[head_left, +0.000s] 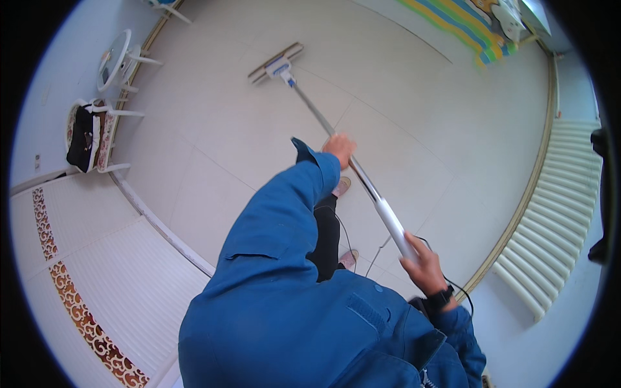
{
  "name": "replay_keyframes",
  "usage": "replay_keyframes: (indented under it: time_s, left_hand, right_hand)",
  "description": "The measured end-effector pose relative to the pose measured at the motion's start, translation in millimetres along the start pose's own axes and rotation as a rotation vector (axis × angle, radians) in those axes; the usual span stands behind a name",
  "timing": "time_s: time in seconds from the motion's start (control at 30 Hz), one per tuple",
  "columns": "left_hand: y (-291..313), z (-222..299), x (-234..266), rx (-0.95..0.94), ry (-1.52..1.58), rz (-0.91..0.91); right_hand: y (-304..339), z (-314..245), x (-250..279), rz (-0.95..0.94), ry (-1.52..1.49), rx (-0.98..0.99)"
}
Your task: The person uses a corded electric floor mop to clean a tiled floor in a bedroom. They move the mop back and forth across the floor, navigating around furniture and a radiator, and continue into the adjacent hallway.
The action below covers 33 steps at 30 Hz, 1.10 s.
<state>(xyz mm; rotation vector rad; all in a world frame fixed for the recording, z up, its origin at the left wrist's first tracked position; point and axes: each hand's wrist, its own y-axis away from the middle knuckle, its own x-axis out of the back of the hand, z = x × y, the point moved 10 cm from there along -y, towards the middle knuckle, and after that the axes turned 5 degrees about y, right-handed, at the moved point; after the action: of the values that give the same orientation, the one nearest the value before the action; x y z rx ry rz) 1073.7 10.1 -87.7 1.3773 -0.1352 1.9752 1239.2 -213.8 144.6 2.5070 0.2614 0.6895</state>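
Note:
A sponge mop (313,108) slants across the view from upper left to lower right. Its wide mop head (278,63), white and blue with metal-coloured bars, is against the pale tiled floor (401,123). Around the middle of the metal pole my left hand (339,150) is closed, the arm stretched forward in a blue sleeve. Lower down, my right hand (423,264) grips the white handle end (393,226), and a dark watch (440,299) sits on that wrist. The undersides of both grips are hidden.
A white radiator (550,213) runs along the right wall. At left stand a chair with a black bag (82,139) on it and a small round table (115,61). White panels (110,271) lie lower left. A striped cloth (456,26) hangs at upper right. Thin cords (348,236) trail near my feet.

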Motion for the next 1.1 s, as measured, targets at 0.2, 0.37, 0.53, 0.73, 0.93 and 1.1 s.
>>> replay_keyframes:
  time_s: [0.2, 0.37, 0.53, 0.73, 0.93, 1.1]
  left_hand:
    - [136.7, 245.9, -134.2, -0.360, 0.101, -0.201]
    - [262.6, 459.9, -170.2, -0.644, 0.361, -0.469]
    - [314.7, 532.1, -152.0, -0.881, 0.480, -0.583]
    - [269.3, 433.2, -158.7, -0.740, 0.391, -0.410]
    - [186.4, 195.9, -127.0, -0.313, 0.132, -0.274]
    - [162.7, -8.7, -32.7, -0.033, -0.174, -0.003]
  right_hand:
    - [267.5, 134.2, 43.1, 0.105, -0.061, -0.452]
    - [501.5, 173.6, 85.1, 0.244, -0.119, -0.731]
    - [602.3, 169.2, 102.9, 0.291, -0.044, -0.896]
    - [501.4, 166.8, 45.8, 0.244, -0.133, -0.885]
    - [279.6, 103.8, -54.3, 0.107, -0.173, -0.577]
    - [83.7, 21.3, -138.1, -0.014, -0.192, -0.404]
